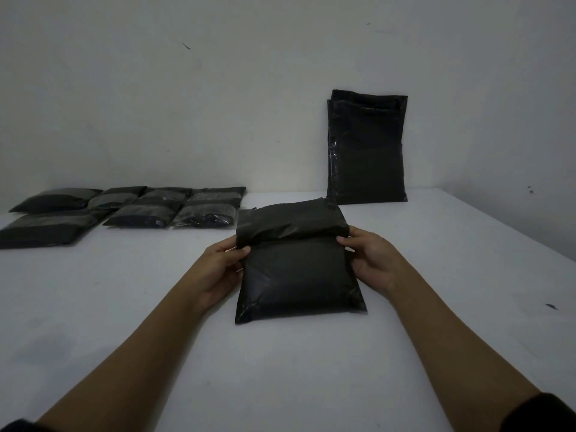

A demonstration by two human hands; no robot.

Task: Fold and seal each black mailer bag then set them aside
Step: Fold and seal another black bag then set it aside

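Flanking mailer bag (299,269), sealed bags (124,207), flat stack (367,151)

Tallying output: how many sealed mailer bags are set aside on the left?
7 sealed mailer bags, far left on the table: four along the back row, three in front. They overlap, so another may be hidden.

Mailer bag (299,275) lies mid-table (436,307); sealed bags (124,210) far left; unfolded stack (367,151) leans behind it, against wall (218,88).

Setting: bare packing station, likely small mail-order workspace. Plain white table (124,307) against scuffed white wall (218,88). Filled black mailers (118,207) rowed beyond left hand (218,269); flat unused mailers (367,151) propped beyond right hand (374,260).
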